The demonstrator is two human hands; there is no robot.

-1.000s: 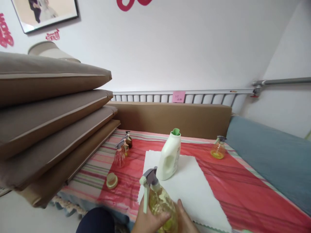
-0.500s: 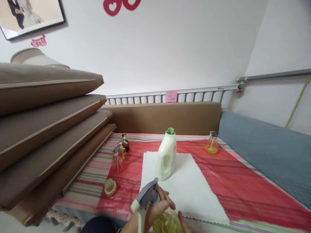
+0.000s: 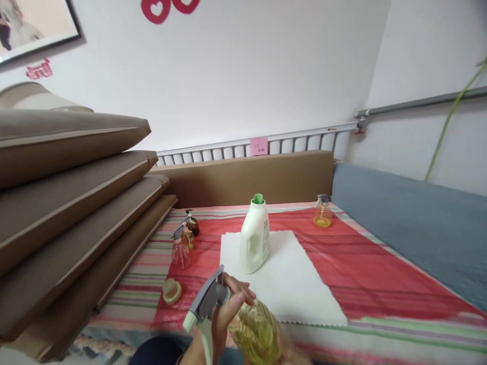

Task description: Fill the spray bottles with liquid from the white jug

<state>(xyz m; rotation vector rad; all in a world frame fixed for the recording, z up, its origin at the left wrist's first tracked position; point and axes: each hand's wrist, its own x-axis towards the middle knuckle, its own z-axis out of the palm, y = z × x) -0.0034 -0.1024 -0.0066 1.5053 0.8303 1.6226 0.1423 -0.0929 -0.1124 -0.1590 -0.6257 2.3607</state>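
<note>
Gripping: the left hand [image 3: 224, 317] is wrapped around the neck of a spray bottle [image 3: 255, 332], fingers closed on it just under the grey trigger head [image 3: 207, 299]
Bottle: tilted, head up and to the left, yellowish body low at the bottom edge of the view, over the near edge of the striped cover [image 3: 380, 284]
Right hand: only a blur at the bottle's lower right; I cannot tell whether it holds the bottle
White cloth [image 3: 289, 279]: flat on the cover just beyond the bottle, its scalloped near edge close to the hand
White jug [image 3: 254, 237]: upright with a green cap on the far left part of the cloth
Left edge: stacked brown cushions [image 3: 72, 203] overhang the cover; small spray bottles [image 3: 181, 243] and a round lid [image 3: 172, 290] sit near them
Far edge: brown board [image 3: 247, 177], with a small orange bottle [image 3: 322, 212] near it
Open room: bare red cover to the right of the cloth, up to the blue cushion [image 3: 411, 223]
</note>
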